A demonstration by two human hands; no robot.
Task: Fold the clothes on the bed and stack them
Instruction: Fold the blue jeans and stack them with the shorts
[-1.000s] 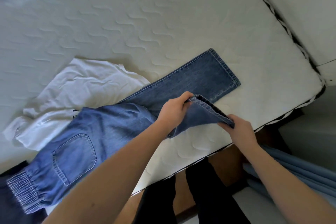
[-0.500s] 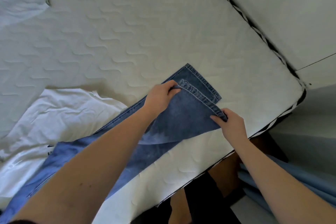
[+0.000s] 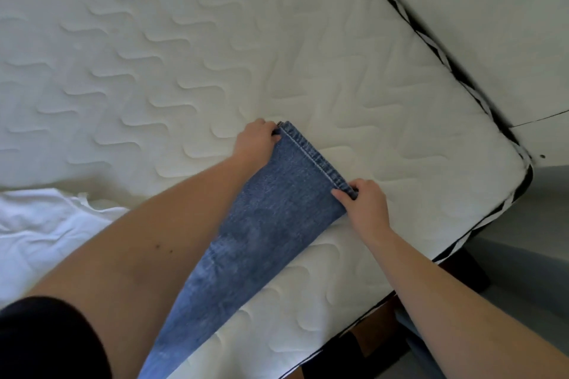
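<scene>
Jeans (image 3: 271,224), hem end, held at both corners: left hand (image 3: 257,144) has its grip pinched on the far corner of the hem, right hand (image 3: 363,203) has its grip pinched on the near corner, thumb on top of the cloth

Hem edge runs straight between the two hands, one leg laid over the other, edges look matched

Denim lies flat on the bed (image 3: 184,71), running from the hem back toward the person and out of view at the bottom

Handling, my guess: mid-weight cloth, limp but with body, holds a crease, not slippery. Stitched hem is the thickest, firmest spot, so corners are the right hold; next fold likely wants the waistband too

White garment (image 3: 40,231) rumpled just left of the left forearm, unfolded

No brand, label or writing readable anywhere
</scene>
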